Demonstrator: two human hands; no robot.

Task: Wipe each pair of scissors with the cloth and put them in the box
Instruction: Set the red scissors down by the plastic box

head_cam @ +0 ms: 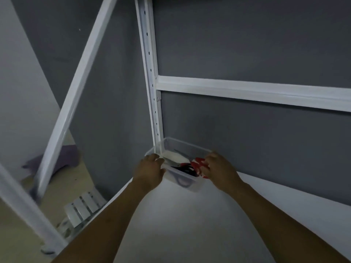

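Head view shows the clear box [191, 184], probably light and flexible, so best held by both rims, far along the white shelf [190, 215], left hand [150, 168] and right hand [218, 168] fingers curled over opposite rims, red-handled scissors [196, 162] inside.

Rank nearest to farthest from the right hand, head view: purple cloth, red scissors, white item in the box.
1. red scissors, right end of the box, against the right hand.
2. white item, left part of the box.
3. purple cloth, far left, beyond the rack post.
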